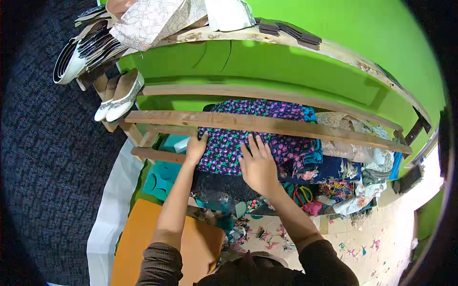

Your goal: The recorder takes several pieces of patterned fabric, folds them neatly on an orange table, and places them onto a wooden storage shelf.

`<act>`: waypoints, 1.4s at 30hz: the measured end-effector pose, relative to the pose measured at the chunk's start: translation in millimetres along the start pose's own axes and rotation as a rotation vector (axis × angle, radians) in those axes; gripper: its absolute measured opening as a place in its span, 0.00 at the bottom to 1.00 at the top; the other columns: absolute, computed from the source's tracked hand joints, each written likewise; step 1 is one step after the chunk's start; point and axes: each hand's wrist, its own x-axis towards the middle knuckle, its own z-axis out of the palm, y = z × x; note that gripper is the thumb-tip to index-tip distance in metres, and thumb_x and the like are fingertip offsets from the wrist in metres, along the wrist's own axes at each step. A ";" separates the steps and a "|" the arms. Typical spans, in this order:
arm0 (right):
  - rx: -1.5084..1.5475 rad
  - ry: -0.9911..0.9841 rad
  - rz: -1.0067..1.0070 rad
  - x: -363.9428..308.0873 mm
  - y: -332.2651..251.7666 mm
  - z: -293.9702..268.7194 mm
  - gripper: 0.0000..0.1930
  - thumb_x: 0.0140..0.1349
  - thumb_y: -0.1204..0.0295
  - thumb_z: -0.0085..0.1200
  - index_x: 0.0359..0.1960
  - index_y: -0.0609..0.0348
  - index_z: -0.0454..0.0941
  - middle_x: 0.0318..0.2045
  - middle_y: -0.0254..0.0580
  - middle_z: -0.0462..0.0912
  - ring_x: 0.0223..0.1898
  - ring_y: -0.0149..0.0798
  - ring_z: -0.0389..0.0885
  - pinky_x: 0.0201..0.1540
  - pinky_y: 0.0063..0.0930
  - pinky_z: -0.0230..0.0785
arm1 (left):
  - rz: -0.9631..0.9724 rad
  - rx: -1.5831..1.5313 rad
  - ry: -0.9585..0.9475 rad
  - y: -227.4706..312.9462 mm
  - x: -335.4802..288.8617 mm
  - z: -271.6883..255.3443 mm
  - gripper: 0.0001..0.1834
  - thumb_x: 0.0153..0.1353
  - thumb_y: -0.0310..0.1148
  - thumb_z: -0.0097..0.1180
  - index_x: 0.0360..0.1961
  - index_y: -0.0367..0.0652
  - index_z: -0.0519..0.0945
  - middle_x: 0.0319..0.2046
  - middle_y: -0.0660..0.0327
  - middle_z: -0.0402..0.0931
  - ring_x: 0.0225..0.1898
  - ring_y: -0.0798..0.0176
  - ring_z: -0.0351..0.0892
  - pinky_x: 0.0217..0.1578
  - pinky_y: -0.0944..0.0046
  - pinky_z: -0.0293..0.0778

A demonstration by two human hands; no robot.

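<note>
A folded black cloth with purple flowers and green leaves (217, 150) lies on top of a pile on the lower rack shelf. My left hand (194, 150) is closed at its left edge, the thumb over the cloth and the other fingers partly hidden. Flat on the cloth's front part rests my right hand (260, 167), fingers spread. Beside it, pink-flowered dark cloth (303, 162) with blue folds continues the pile. Black lacy fabric (224, 188) sits beneath, in front. A wooden bar (257, 123) crosses above the cloth and hides part of it.
Yellow-handled scissors (302, 194) lie right of my right hand. White patterned shoes (125, 97) rest at the rack's left end. The upper plank (343, 52) holds pale sheets and dark strips. An orange board (143, 238) is at lower left; scraps litter the tiled floor (367, 243).
</note>
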 end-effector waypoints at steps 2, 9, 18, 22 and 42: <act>-0.049 0.014 -0.019 5.1 1.3 14.7 0.19 0.58 0.64 0.47 0.49 0.61 0.72 0.56 0.57 0.65 0.59 0.54 0.62 0.58 0.49 0.55 | 0.015 0.061 -0.009 0.8 -0.5 -2.0 0.20 0.59 0.37 0.50 0.47 0.31 0.72 0.41 0.43 0.75 0.45 0.48 0.74 0.47 0.60 0.65; -0.053 -0.111 0.123 38.4 30.6 41.0 0.24 0.62 0.55 0.39 0.54 0.54 0.69 0.56 0.58 0.64 0.59 0.57 0.58 0.61 0.52 0.44 | -0.054 0.235 -0.139 6.3 -0.5 -4.6 0.24 0.58 0.40 0.47 0.49 0.29 0.68 0.38 0.34 0.73 0.43 0.35 0.72 0.44 0.49 0.67; 0.407 -0.332 0.443 8.9 37.8 116.5 0.37 0.59 0.42 0.36 0.66 0.47 0.48 0.64 0.65 0.40 0.66 0.62 0.38 0.66 0.48 0.34 | 0.394 0.791 0.213 -4.6 -28.9 18.3 0.26 0.57 0.42 0.48 0.56 0.44 0.64 0.53 0.48 0.66 0.48 0.45 0.69 0.46 0.45 0.64; 0.342 -0.320 0.390 14.6 43.4 101.1 0.34 0.61 0.47 0.39 0.65 0.50 0.51 0.63 0.69 0.45 0.65 0.64 0.40 0.65 0.44 0.39 | 0.592 0.852 0.209 10.9 -32.4 16.7 0.25 0.57 0.45 0.48 0.54 0.46 0.69 0.55 0.55 0.64 0.53 0.51 0.64 0.52 0.47 0.58; -0.077 0.107 0.245 8.8 74.9 58.8 0.26 0.49 0.76 0.48 0.53 0.71 0.64 0.50 0.60 0.69 0.55 0.56 0.64 0.61 0.41 0.52 | 0.360 0.849 -0.085 28.1 -68.9 38.3 0.29 0.61 0.54 0.36 0.59 0.50 0.65 0.62 0.56 0.57 0.63 0.52 0.54 0.61 0.47 0.46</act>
